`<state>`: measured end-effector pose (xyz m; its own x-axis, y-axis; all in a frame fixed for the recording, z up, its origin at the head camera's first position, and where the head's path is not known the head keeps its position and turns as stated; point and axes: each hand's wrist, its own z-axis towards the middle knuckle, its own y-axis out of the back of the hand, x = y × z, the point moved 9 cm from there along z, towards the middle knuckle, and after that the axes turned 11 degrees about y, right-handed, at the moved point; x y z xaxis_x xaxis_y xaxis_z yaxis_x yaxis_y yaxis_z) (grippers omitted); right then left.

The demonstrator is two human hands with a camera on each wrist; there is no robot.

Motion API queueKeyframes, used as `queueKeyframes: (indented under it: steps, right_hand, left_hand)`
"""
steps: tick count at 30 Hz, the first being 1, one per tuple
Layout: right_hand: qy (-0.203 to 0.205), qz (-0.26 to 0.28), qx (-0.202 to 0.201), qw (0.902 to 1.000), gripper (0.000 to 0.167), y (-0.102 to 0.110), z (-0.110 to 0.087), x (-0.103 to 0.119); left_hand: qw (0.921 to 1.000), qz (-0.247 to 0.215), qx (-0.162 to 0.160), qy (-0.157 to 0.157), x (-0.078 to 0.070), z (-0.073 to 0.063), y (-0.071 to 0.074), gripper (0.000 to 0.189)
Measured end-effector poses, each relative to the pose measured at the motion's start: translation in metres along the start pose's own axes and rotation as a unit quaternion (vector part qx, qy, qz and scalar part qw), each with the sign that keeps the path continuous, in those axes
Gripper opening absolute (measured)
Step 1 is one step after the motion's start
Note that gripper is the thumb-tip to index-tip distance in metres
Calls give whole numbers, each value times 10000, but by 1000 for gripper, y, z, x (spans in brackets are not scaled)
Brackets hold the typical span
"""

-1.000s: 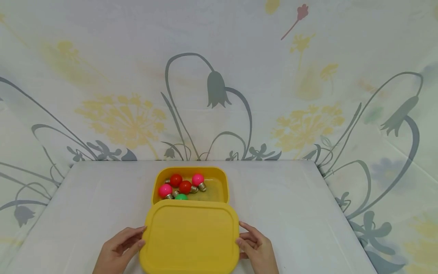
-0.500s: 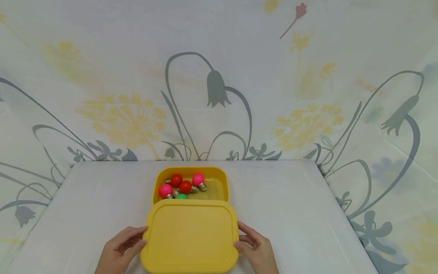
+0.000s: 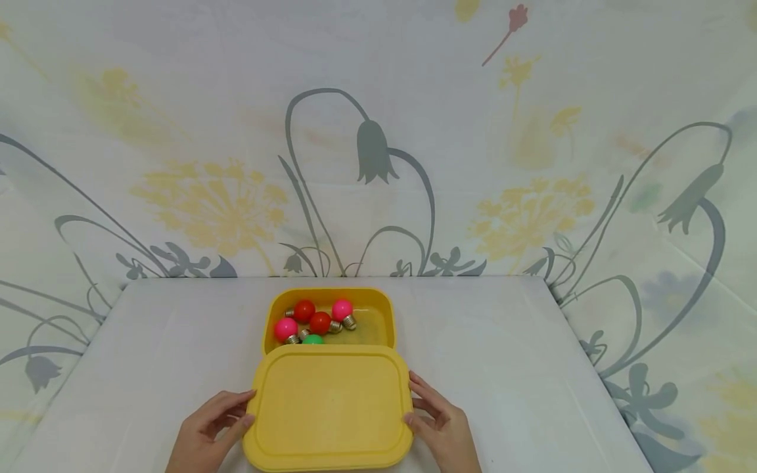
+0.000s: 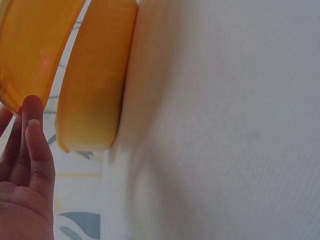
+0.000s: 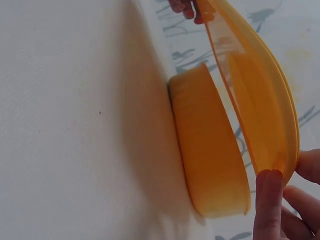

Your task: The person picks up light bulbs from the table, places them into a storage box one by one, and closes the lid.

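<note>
A yellow lid (image 3: pixel 328 407) is held between both hands, raised off the table in front of a yellow box (image 3: pixel 378 322). My left hand (image 3: pixel 209 430) pinches its left edge, thumb on top and fingers at the side. On the opposite edge, my right hand (image 3: pixel 443 424) grips it the same way. Both wrist views show a gap between the box (image 4: pixel 97 75) and the lid (image 5: pixel 257 95). Inside the box lie several small bulbs: a red bulb (image 3: pixel 304 311), another red bulb (image 3: pixel 320 322), a pink bulb (image 3: pixel 342 309), another pink bulb (image 3: pixel 286 327) and a partly hidden green bulb (image 3: pixel 313 339).
The box stands on a white-covered table (image 3: pixel 497 368) near its back edge. A pale cloth (image 3: pixel 378 217) with grey and yellow flower prints hangs behind and along both sides.
The lid has shifted very slightly right on its left side and inward on its right. My right index finger has slid a little up the lid's edge. The box and bulbs have stayed put.
</note>
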<state>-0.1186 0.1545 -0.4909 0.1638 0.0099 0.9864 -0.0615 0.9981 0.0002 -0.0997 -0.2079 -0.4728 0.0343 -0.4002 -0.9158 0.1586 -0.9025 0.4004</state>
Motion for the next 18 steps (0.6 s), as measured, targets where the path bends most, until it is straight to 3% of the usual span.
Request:
queueKeyframes:
  steps: [7,12,18]
  right_hand:
    - [443,95,215,9987,46,-5,5,5]
    - [263,106,152,9995,50,-7,7,4]
    - [65,-63,11,10000,51,-7,9,-1]
  left_hand:
    - [9997,-195,-126,-46,-1,-2,-1,32]
    - [9997,-86,-234,26,-4,0,-1,31]
    - [9961,206,-487,-700,-14,-1,-2,40]
